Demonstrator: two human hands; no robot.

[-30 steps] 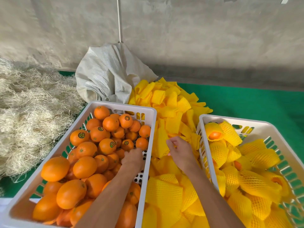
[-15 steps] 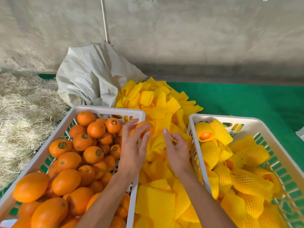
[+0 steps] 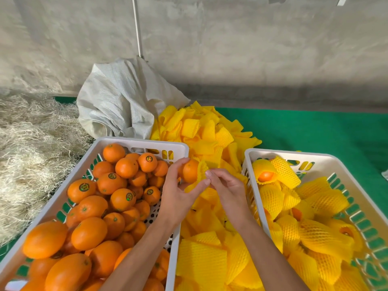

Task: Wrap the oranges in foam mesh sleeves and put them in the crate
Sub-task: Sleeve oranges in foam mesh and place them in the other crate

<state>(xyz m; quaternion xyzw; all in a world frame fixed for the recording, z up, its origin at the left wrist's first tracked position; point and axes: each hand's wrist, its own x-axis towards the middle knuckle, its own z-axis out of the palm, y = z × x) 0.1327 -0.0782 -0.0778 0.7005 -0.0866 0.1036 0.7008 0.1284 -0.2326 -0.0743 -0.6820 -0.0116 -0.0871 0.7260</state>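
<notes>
Between the 2 crates, my left hand (image 3: 178,196) grips 1 orange (image 3: 190,171) w/ my right hand (image 3: 228,189) pinching its foam sleeve (image 3: 202,168).

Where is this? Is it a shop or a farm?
Probably a fruit packing shed, not a shop: a crate of bare oranges, a heap of foam mesh sleeves, a crate of wrapped oranges, and straw against a rough concrete wall.

The left crate (image 3: 117,141) of bare oranges and the right crate (image 3: 273,153) of wrapped fruit are both running off the near edge. Both forearms are leaving the frame there too. The left hand (image 3: 178,198) is hiding part of the held orange (image 3: 190,171), and the foam sleeve (image 3: 202,166) is covering its right side.
</notes>
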